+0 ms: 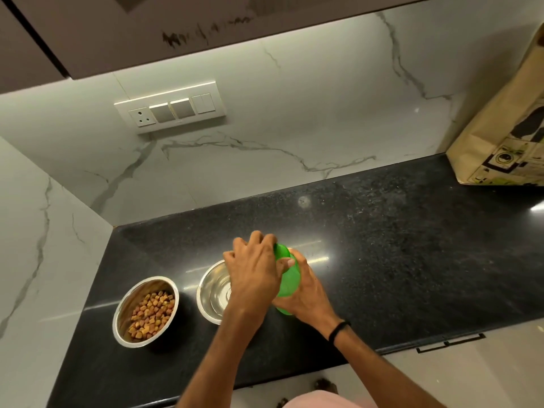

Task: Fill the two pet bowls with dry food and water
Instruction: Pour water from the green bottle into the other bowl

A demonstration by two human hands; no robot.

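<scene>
Two steel pet bowls stand on the black counter. The left bowl point(146, 312) holds brown dry food pieces. The right bowl point(212, 293) looks empty and shiny, partly hidden by my left wrist. A green plastic bottle point(287, 282) is upright just to the right of that bowl. My right hand point(303, 293) wraps around the bottle's body. My left hand point(254, 265) is closed over the bottle's top, with the thumb lying across the green plastic. The cap itself is hidden under my fingers.
A brown paper bag point(500, 136) stands at the back right of the counter point(397, 245). White marble walls close off the back and left, with a switch panel point(170, 107) on the back wall. A drawer handle point(450, 343) shows below the counter's front edge.
</scene>
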